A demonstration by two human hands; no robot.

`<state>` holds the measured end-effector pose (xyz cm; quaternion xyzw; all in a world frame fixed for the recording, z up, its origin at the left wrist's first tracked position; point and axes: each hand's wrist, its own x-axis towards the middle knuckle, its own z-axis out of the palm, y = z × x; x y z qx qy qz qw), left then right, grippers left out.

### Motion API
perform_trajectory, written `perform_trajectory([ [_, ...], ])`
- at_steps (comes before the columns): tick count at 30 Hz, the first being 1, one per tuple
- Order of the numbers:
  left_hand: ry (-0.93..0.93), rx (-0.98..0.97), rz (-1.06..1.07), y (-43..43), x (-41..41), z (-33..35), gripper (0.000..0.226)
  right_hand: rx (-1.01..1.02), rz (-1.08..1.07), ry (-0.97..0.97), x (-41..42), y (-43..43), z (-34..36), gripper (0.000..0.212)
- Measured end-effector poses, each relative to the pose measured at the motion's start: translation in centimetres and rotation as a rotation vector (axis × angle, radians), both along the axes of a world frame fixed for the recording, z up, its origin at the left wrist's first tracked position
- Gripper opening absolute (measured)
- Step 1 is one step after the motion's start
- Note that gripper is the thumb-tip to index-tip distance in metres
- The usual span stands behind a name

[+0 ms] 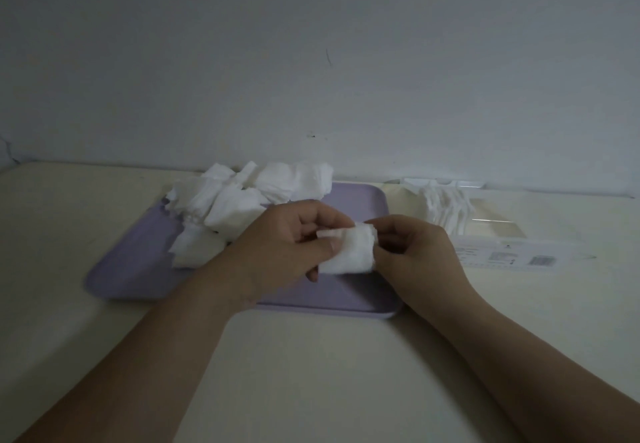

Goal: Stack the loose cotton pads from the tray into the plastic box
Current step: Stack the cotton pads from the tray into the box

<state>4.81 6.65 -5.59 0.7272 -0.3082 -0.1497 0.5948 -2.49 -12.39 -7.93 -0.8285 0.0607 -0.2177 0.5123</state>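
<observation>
**A:** In the head view, what are the hands doing?

**B:** Both are on one small bundle of cotton pads (348,252), held above the near right part of the lavender tray (138,269). The left hand (287,238) curls round its left end with the thumb on top. The right hand (415,248) pinches the right end. Neither hand is free.

**A:** And the other pads?

**B:** A loose heap (239,197) lies across the far left of the tray, with some hanging over the far rim. The clear plastic box (502,255) sits on the table (311,356) just right of the tray. There is already a row of pads (446,207) inside. They seem to stand on edge, but the clear walls make that hard to tell.

**A:** So what is the step?

**B:** I'd say squaring up the bundle before it goes into the box. The pads are soft, so a light grip is best, since squeezing would crumple them. Line up the edges with the thumb on top so the layers don't fan out. Then let the right hand carry it, as that hand is nearer the box, and set the bundle flush against the row, facing the same way.

**A:** Any risk?

**B:** The right end looks rumpled, so a pad could fold or slip out. The box also looks light, so the left hand might need to steady it.
</observation>
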Motion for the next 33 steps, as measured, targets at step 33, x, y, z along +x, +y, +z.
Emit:
perform_trajectory([
  [33, -0.335, 0.492, 0.337, -0.4, 3.2, -1.3, 0.048, -0.329, 0.024, -0.085, 0.2, 0.3, -0.9, 0.044],
])
